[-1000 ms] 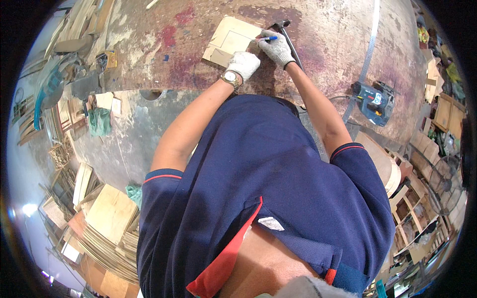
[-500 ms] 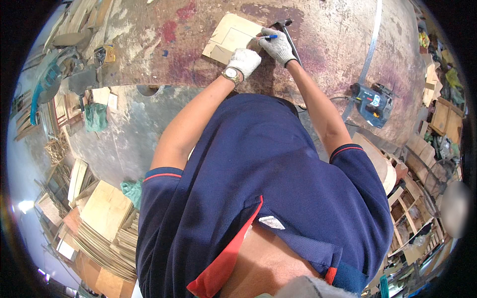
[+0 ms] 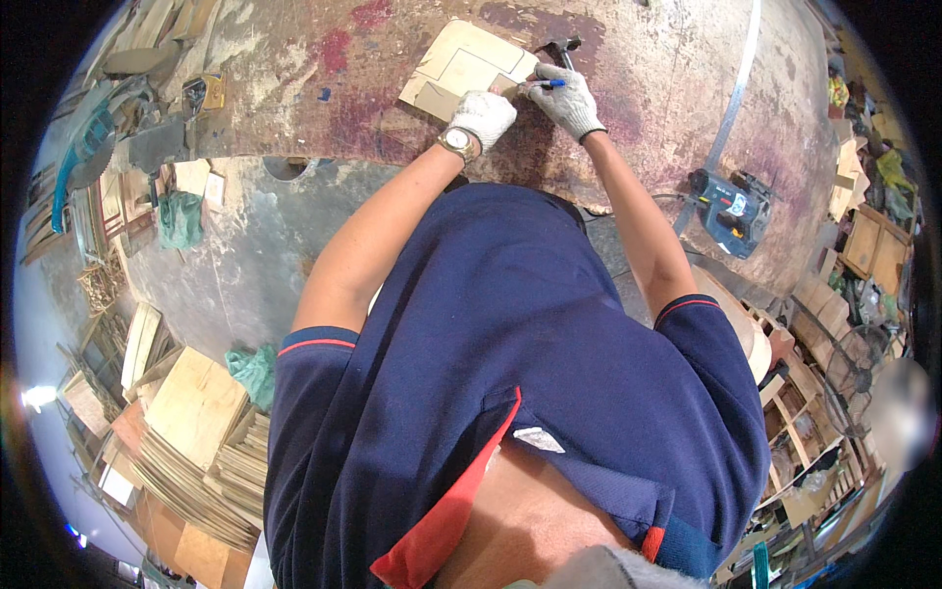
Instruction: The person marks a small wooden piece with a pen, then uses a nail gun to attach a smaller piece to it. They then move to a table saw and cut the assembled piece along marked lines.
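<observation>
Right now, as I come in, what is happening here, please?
A person's gloved right hand holds a blue-ended pen near the right edge of a wooden board marked with lines. The gloved left hand is at the board's near edge. A hammer lies just beyond the right hand; a blue jigsaw sits farther right on the workbench.

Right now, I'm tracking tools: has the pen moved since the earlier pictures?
Yes, the pen has shifted right, closer to the jigsaw.
</observation>
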Tool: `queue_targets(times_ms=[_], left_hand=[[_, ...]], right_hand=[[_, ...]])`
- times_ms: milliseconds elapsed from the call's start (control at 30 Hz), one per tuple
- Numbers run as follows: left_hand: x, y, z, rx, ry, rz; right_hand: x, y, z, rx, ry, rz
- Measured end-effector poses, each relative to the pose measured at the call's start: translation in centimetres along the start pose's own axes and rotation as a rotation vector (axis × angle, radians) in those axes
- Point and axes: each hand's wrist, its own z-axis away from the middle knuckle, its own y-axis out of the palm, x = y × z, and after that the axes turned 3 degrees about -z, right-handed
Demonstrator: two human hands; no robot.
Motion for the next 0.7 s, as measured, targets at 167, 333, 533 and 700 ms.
queue_targets(times_ms=[167, 333, 533, 700], left_hand=[[-0.5, 1.2, -0.1, 0.048, -0.028, -0.039], [-1.7, 3.0, 1.0, -0.085, -0.181, 0.041], [-2.8, 3.1, 3.0, 0.027, -0.231, 0.045], [-2.5, 2.7, 3.3, 0.041, -0.224, 0.158]], right_hand=[[0.9, -0.6, 0.1, 0.017, 0.114, 0.028], [2.0, 1.2, -1.0, -0.006, 0.054, -0.090], [2.4, 5.1, -3.8, 0.198, 0.065, -0.285], [2.9, 7.6, -5.7, 0.354, 0.008, -0.228]])
